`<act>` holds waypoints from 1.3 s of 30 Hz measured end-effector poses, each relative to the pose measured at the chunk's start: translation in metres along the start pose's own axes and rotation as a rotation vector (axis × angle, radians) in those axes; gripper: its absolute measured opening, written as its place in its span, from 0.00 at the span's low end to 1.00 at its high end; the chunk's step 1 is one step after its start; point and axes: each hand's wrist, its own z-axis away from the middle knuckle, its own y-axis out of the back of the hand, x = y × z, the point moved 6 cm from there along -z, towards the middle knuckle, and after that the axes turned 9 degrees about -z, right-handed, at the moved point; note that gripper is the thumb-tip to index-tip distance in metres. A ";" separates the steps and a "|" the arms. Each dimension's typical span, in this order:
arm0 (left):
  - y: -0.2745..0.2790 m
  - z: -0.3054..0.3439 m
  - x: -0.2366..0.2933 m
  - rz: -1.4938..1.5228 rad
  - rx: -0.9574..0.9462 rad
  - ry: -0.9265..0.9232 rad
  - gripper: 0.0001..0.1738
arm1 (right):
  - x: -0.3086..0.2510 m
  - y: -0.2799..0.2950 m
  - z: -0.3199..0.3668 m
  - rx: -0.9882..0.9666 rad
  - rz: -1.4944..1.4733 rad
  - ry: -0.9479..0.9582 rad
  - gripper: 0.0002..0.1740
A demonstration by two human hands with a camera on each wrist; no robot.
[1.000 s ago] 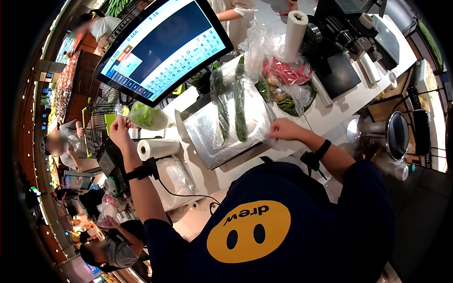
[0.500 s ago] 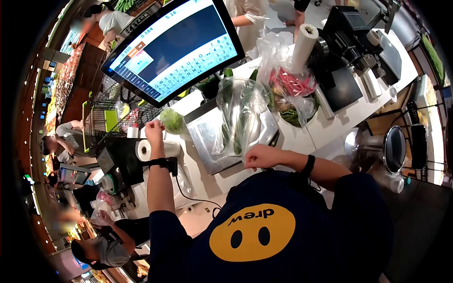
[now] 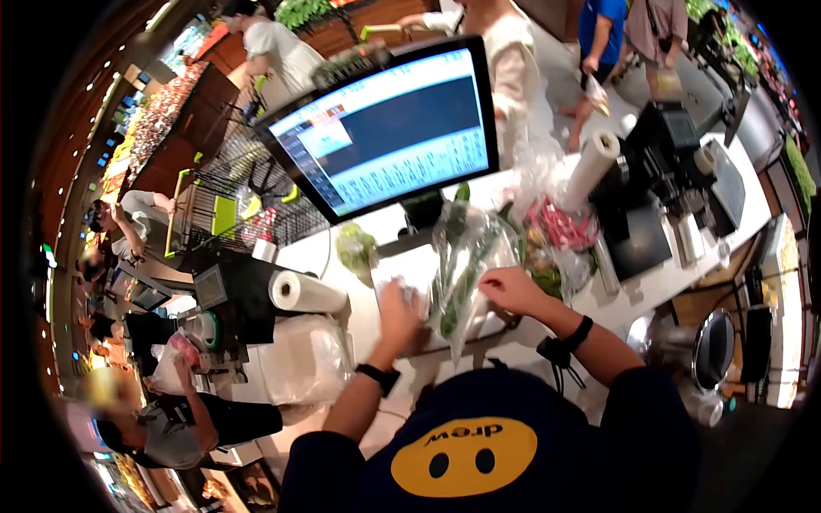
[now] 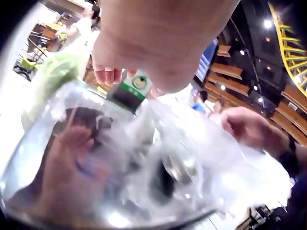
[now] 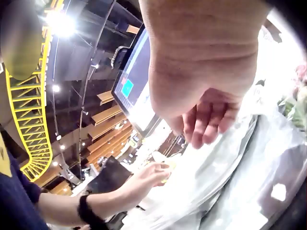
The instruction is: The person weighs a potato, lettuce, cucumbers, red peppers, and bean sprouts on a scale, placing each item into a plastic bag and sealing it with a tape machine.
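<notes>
In the head view a clear plastic bag [image 3: 466, 282] of long green cucumbers and white vegetables lies on the metal scale [image 3: 385, 274]. My left hand [image 3: 399, 316], blurred, is low over the scale's left side, beside the bag. Seen from the right wrist, the fingers of that hand [image 5: 146, 179] reach forward, thumb apart. My right hand [image 3: 513, 291] is at the bag's right side; the right wrist view shows its loosely bent fingers [image 5: 204, 124] over the plastic. The left wrist view shows the steel plate [image 4: 62, 139] mirroring a hand.
A touch screen [image 3: 389, 128] stands behind the scale. Beside it lies a bagged green lettuce [image 3: 355, 246]. Bag rolls [image 3: 306, 291] [image 3: 592, 167], more bagged vegetables [image 3: 560, 235] and a second scale [image 3: 637, 244] share the counter. Shoppers and a cart [image 3: 231, 205] are beyond.
My left hand has let go of the lettuce bag, now on the counter, and moved right over the scale. My right hand has left the bag's near end for its right side.
</notes>
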 end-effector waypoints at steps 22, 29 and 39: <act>0.027 0.025 -0.036 -0.254 -0.288 -0.009 0.28 | 0.051 0.035 -0.009 0.193 -0.096 -0.019 0.12; 0.053 0.042 -0.039 -0.223 -0.141 -0.047 0.44 | 0.042 0.043 -0.017 0.108 -0.235 -0.098 0.14; 0.023 0.034 -0.012 -0.245 -0.117 0.042 0.47 | 0.012 -0.030 -0.176 0.127 0.762 0.259 0.18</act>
